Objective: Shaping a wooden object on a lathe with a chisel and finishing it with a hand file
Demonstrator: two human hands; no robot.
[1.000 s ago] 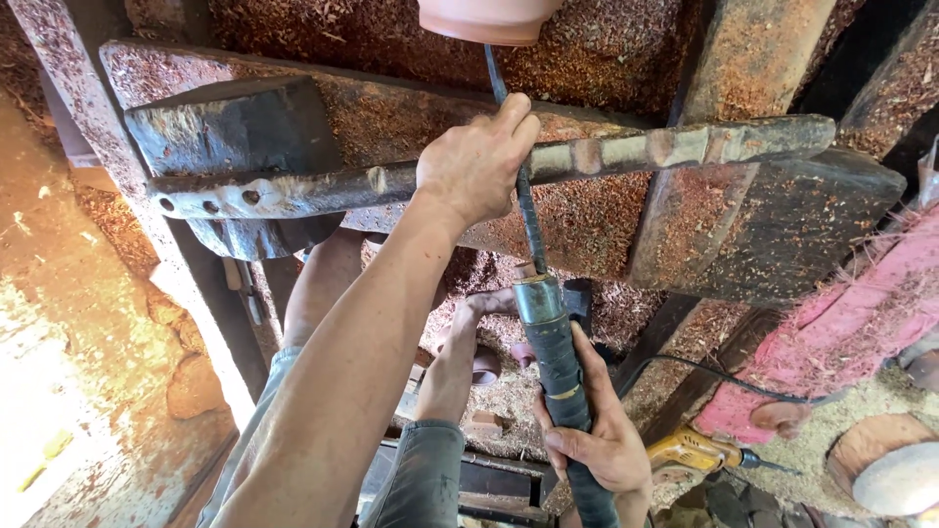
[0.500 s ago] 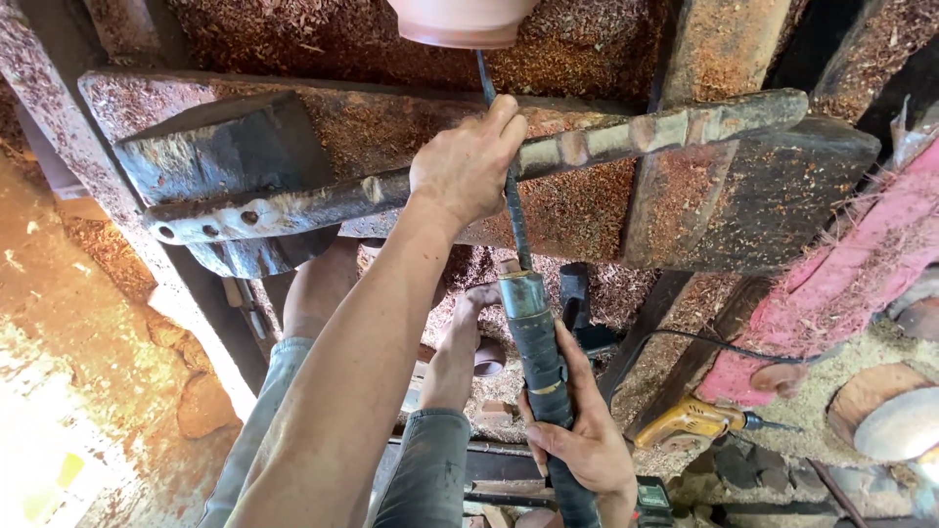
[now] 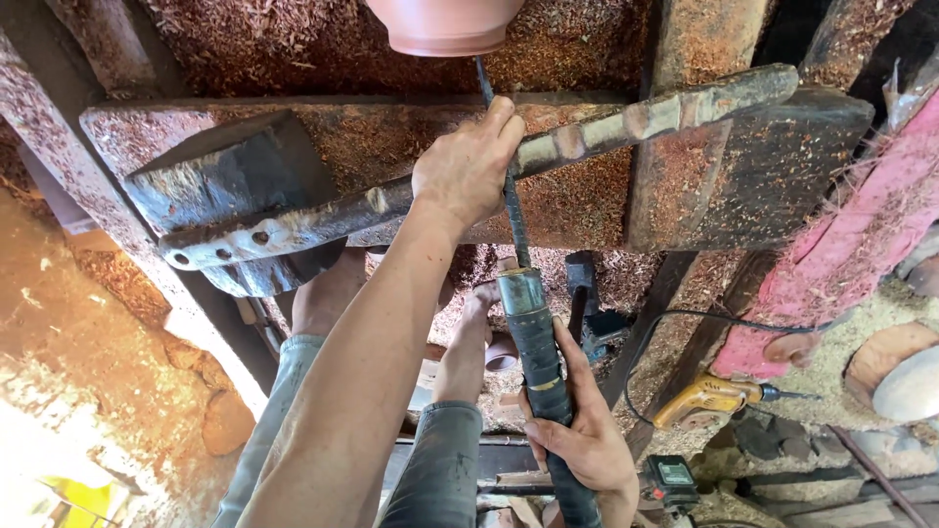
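My left hand (image 3: 468,168) is stretched out ahead on a straight, bare forearm, fingers curled shut and knuckles up, thumb side to the right. My right hand (image 3: 585,435) sits low and close to me, fingers wrapped in a fist, thumb pointing forward.

Both forearms are bare to the elbow, with no sleeves, watch, rings or gloves. The left hand (image 3: 468,171) sits at the upper centre of the frame, its long forearm running down to the bottom left. The right hand (image 3: 585,440) shows at the lower centre. The legs wear grey-blue trousers (image 3: 435,460), rolled or cut at the knee, in the lower middle of the frame. Below them the shins are bare, and the feet look bare too.
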